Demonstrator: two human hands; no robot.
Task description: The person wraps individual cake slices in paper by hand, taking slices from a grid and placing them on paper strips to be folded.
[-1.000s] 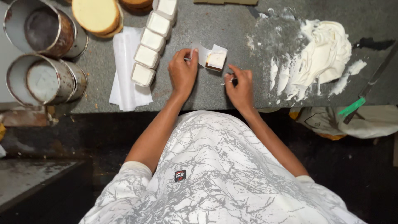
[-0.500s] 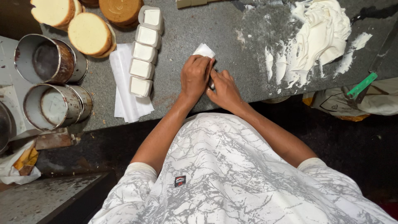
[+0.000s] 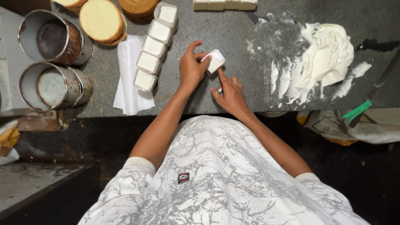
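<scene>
Gripped between the thumb and fingers of the left hand (image 3: 191,68) is a small white-wrapped block (image 3: 215,61), held tilted just above the grey surface (image 3: 233,37). One side of the block is pressed by the index finger of the right hand (image 3: 230,92); the other fingers of that hand are curled, and a small shiny item beside them cannot be made out. What lies inside the wrapping is hidden.

To the left, a slanting row of five wrapped blocks (image 3: 153,46) is seen, its lower end resting on a sheet of white paper (image 3: 127,83) that reaches the near edge of the surface. Further left, two metal tins (image 3: 52,62) stand one behind the other, with a round sponge cake (image 3: 101,20) behind the row. More cakes and pale blocks at the far edge are cut off by the frame.

To the right, a heap of white cream (image 3: 323,60) is smeared across the surface, well apart from the hands. A green-handled tool (image 3: 362,110) lies at the near right edge, its blade hard to follow. Bare room is left between the hands and the cream.
</scene>
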